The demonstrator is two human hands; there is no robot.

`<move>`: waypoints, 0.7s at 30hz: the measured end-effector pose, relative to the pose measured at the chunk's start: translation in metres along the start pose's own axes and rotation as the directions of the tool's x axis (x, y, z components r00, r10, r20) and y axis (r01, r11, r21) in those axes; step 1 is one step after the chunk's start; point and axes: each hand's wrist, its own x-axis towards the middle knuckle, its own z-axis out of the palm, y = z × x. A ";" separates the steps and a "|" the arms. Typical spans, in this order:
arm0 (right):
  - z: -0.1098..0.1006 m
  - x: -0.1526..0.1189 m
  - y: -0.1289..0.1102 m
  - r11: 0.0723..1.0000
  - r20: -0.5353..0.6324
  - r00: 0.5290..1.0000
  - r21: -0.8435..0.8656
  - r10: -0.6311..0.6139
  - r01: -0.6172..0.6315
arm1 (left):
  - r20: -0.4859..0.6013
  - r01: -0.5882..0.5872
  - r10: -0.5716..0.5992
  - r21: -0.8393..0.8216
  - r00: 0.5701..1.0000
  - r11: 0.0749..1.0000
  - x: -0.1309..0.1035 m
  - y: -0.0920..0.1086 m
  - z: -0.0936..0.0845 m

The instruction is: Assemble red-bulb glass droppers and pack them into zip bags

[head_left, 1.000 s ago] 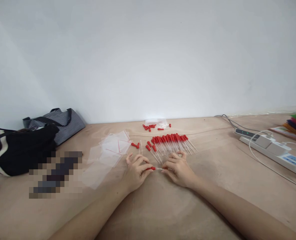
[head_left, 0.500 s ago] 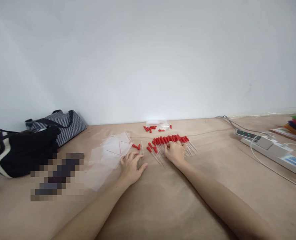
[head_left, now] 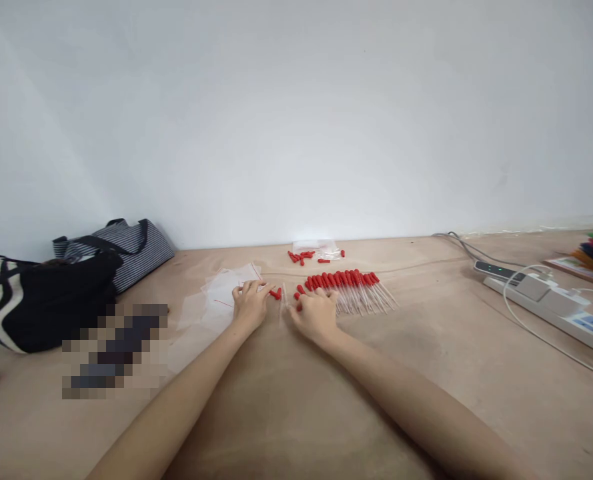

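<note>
While the fingers of the left hand (head_left: 249,308) bend by the loose red bulbs (head_left: 277,294), left of the dropper row (head_left: 345,279), those of the right hand (head_left: 319,319) curl over that row's left end, near clear tubes (head_left: 284,292) left of it — whether either grips anything, I cannot tell. Bulbs should be light, soft, easily pinched; tubes probably slick, brittle — best held mid-length, gently.
</note>
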 end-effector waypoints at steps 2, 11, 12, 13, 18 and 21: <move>0.003 0.002 -0.020 1.000 0.045 0.999 -0.008 0.018 -0.018 | 0.029 -0.015 0.016 -0.009 0.999 1.000 0.010 -0.002 0.003; 0.005 0.013 -0.032 0.982 0.234 0.957 -0.111 0.173 -0.150 | 0.073 0.011 -0.005 -0.087 0.997 0.996 0.018 0.005 0.013; 0.003 0.014 -0.031 0.979 0.249 0.951 -0.134 0.181 -0.152 | 0.066 0.013 -0.007 -0.094 0.998 0.995 0.017 0.007 0.013; 0.002 0.013 -0.030 0.977 0.261 0.947 -0.151 0.186 -0.150 | 0.056 0.016 -0.010 -0.102 0.998 0.995 0.016 0.008 0.014; -0.010 0.006 -0.025 0.976 0.297 0.938 -0.177 0.179 -0.130 | -0.010 0.002 -0.004 -0.153 1.000 0.988 0.012 0.017 0.015; -0.020 -0.005 -0.011 0.982 0.243 0.962 -0.170 0.124 -0.084 | -0.041 -0.056 0.049 -0.196 0.998 0.979 0.002 0.020 0.006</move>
